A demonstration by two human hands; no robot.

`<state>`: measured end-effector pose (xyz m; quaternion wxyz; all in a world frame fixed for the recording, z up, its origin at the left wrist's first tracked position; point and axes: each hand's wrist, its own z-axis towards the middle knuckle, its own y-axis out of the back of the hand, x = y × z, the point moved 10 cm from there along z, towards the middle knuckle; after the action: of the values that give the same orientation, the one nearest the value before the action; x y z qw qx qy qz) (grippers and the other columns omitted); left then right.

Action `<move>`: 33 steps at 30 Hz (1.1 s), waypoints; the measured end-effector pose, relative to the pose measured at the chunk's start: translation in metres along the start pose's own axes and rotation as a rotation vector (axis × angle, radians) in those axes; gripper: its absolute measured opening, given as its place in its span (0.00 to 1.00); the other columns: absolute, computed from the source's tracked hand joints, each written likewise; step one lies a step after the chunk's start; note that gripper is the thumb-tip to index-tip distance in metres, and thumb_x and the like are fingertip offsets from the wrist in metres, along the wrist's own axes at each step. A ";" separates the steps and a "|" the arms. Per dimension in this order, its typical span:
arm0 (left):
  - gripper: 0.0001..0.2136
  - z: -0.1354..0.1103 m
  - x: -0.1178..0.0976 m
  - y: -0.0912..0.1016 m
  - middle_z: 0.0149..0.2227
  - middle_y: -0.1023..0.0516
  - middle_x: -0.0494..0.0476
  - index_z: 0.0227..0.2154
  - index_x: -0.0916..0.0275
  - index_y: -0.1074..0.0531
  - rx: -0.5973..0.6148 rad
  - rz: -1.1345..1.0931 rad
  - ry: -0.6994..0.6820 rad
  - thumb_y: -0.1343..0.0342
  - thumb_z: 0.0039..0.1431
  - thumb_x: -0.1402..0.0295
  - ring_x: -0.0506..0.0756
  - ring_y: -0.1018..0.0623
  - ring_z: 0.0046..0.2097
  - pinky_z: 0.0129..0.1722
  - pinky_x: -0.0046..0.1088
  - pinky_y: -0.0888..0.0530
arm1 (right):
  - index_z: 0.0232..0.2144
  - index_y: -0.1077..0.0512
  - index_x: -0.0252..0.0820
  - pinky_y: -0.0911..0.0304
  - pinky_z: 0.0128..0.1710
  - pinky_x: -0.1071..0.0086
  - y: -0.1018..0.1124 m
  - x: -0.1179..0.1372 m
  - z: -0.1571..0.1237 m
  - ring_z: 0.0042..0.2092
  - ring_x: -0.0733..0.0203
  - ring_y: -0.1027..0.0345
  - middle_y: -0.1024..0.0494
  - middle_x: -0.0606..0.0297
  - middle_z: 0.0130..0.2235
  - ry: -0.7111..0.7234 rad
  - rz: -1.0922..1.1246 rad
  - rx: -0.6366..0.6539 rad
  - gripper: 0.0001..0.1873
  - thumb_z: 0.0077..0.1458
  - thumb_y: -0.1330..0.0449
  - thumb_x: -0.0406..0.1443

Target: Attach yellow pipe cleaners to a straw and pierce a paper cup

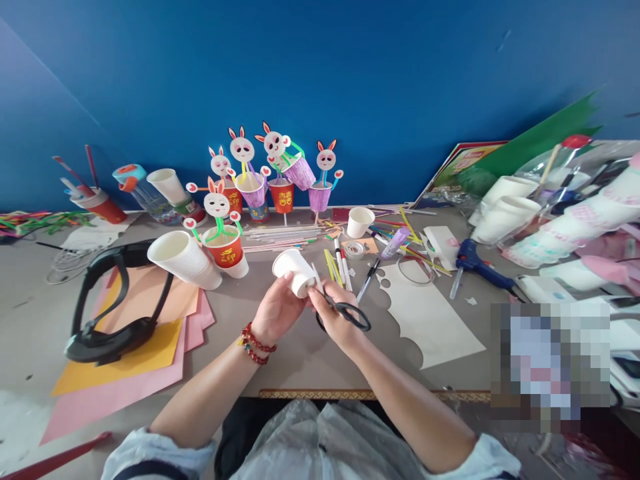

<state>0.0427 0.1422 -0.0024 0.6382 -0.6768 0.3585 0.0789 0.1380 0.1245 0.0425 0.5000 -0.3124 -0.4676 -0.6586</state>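
A white paper cup [294,272] lies tipped in my left hand [276,308], whose fingers wrap around its side; a red bead bracelet circles that wrist. My right hand [336,313] is closed on black-handled scissors [354,315]. Their blades point up beside the cup's base, where the right fingertips meet the cup. Whether the blades touch the paper I cannot tell. Ahead stand several decorated cups with paper rabbit heads, one of them a red cup [226,250]. A stack of white cups [184,259] leans beside it.
Coloured paper sheets [115,393] lie under a black headset-like frame [117,307] at left. Right of my hands are a white cut sheet [430,320], a blue glue gun [480,267], markers [343,262] and another white cup [360,222]. A blue wall [320,73] rises behind.
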 end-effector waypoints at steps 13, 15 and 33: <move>0.14 -0.002 -0.001 0.000 0.40 0.20 0.61 0.42 0.67 0.25 -0.051 -0.075 0.011 0.39 0.58 0.62 0.56 0.21 0.38 0.38 0.31 0.25 | 0.24 0.32 0.47 0.31 0.43 0.61 0.002 0.014 -0.001 0.31 0.58 0.29 0.25 0.65 0.25 0.154 -0.162 -0.016 0.12 0.61 0.44 0.36; 0.13 -0.003 0.002 0.008 0.38 0.20 0.60 0.41 0.68 0.26 -0.121 -0.078 0.028 0.38 0.57 0.63 0.55 0.21 0.38 0.41 0.31 0.25 | 0.24 0.33 0.47 0.33 0.49 0.58 0.001 0.024 -0.002 0.32 0.57 0.28 0.25 0.66 0.25 0.262 -0.217 -0.015 0.12 0.61 0.44 0.34; 0.21 -0.003 0.006 -0.005 0.30 0.23 0.57 0.43 0.69 0.25 0.070 -0.039 0.029 0.41 0.57 0.54 0.50 0.31 0.23 0.27 0.29 0.31 | 0.26 0.28 0.44 0.33 0.29 0.70 -0.014 -0.017 -0.002 0.25 0.63 0.31 0.23 0.67 0.24 -0.190 0.329 0.062 0.13 0.62 0.43 0.41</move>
<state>0.0488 0.1371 -0.0011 0.6576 -0.6619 0.3571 0.0442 0.1299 0.1293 0.0226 0.5638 -0.4301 -0.4752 -0.5209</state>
